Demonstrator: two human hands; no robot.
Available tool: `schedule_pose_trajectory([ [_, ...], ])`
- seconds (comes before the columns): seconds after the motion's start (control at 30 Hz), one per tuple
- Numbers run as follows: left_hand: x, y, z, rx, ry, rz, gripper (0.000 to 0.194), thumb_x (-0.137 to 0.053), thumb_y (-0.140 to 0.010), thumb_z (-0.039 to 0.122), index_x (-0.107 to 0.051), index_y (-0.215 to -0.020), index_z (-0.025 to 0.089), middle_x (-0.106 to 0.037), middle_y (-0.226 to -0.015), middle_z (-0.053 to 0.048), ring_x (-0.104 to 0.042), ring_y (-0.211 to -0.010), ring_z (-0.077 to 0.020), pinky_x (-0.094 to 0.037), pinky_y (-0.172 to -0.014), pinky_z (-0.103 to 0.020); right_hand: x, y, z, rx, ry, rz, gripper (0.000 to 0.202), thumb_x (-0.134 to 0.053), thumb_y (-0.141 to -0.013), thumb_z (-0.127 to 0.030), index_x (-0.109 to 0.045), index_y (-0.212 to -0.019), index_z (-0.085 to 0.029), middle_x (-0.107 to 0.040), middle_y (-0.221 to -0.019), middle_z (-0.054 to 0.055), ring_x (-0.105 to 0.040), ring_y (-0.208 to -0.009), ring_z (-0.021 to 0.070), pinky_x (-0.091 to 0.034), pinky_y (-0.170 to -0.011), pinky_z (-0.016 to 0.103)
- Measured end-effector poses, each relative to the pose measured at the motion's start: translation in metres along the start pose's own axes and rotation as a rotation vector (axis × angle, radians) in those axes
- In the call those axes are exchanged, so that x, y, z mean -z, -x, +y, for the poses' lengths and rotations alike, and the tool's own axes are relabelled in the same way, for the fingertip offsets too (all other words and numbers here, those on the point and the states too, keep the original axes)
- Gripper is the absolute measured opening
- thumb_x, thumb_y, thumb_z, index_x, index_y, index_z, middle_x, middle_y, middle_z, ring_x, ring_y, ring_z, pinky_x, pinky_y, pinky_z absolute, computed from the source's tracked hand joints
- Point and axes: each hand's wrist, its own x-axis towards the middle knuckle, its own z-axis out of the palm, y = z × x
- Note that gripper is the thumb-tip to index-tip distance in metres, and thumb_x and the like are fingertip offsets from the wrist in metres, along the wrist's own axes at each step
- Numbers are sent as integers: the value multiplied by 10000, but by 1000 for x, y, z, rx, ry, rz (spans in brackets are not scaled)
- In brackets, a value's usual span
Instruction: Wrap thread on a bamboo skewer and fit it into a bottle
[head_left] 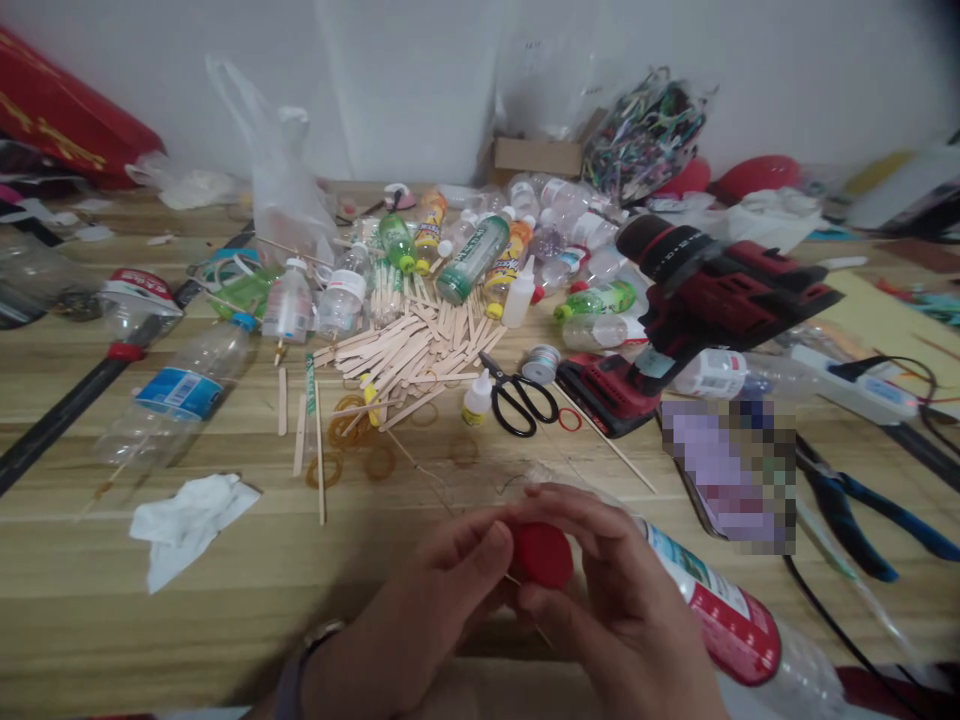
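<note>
Support the red round piece (545, 556) between both hands, above the near part of the table (285, 600). The left hand (450, 585) is part-closed, thumb at the rim; the right hand (637, 610) curls round the opposite side, thumb beneath. Maintain light, even pressure—excess force could tilt the piece. Keep the thin strand (541, 634) below it—possibly a stick or wire; the view is unclear—free of bending.
</note>
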Motion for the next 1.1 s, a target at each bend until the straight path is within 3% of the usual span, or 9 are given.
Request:
schedule_pose_trajectory([
  [0.13,-6,-13,-8,65,269,-96,338,-788,-748,492,-761,-904,193,-620,-772,-17,-554,-693,-89,-430,-662,-172,0,6,-2,-40,69,-71,412,-746,-861,-295,-605,-1241,-371,-616,-1274,33,-535,-1264,229,-482,-1033,354],
  [0.27,0,-15,-10,100,412,-85,367,-828,-703,485,-740,-864,167,-596,-747,-13,-540,-664,-83,-417,-620,-171,30,5,-6,-133,101,-95,511,-768,-828,-371,-577,-1303,-377,-565,-1384,33,-476,-1336,262,-441,-1092,403],
  [0.33,6,-16,-9,70,443,-18,394,-815,-705,516,-719,-828,155,-607,-733,-18,-550,-639,-86,-420,-600,-179,56,-4,-4,-217,130,-7,414,-708,-858,-426,-609,-1257,-374,-595,-1357,35,-552,-1265,260,-501,-1035,394],
  [0.4,12,-18,-8,92,489,64,425,-828,-679,530,-701,-826,152,-622,-707,-18,-549,-593,-82,-402,-552,-170,85,-19,-1,-273,223,278,375,-704,-796,-557,-675,-1113,-358,-677,-1216,55,-656,-1094,285,-596,-875,402],
  [0.5,17,-21,-6,154,548,130,460,-858,-636,525,-688,-849,155,-618,-647,-2,-524,-521,-70,-348,-483,-151,119,-53,9,-357,265,513,479,-747,-721,-579,-655,-1110,-315,-656,-1238,86,-599,-1174,299,-481,-1041,470],
  [0.57,18,-22,-3,128,566,124,459,-853,-640,530,-680,-831,149,-599,-621,12,-495,-482,-61,-316,-459,-155,130,-79,16,-352,252,473,547,-812,-636,-533,-647,-1096,-290,-630,-1271,100,-573,-1199,307,-472,-1037,471],
  [0.73,20,-22,7,87,635,154,456,-878,-623,485,-685,-821,122,-510,-560,56,-406,-436,-37,-270,-448,-170,134,-132,40,-292,203,342,547,-854,-520,-513,-679,-958,-237,-711,-986,93,-647,-981,314,-498,-943,496],
  [1.0,29,-25,23,-105,819,119,330,-857,-708,343,-666,-836,106,-444,-613,67,-358,-510,-33,-309,-479,-144,129,-160,82,-71,183,228,371,-646,-907,-493,-643,-1051,-151,-659,-996,64,-646,-815,178,-559,-737,360],
  [1.1,28,-28,29,-152,858,89,347,-860,-700,368,-627,-791,128,-424,-612,73,-342,-502,-36,-316,-474,-145,137,-160,81,5,312,249,237,-708,-880,-445,-678,-876,-210,-672,-965,70,-640,-939,225,-543,-843,405],
])
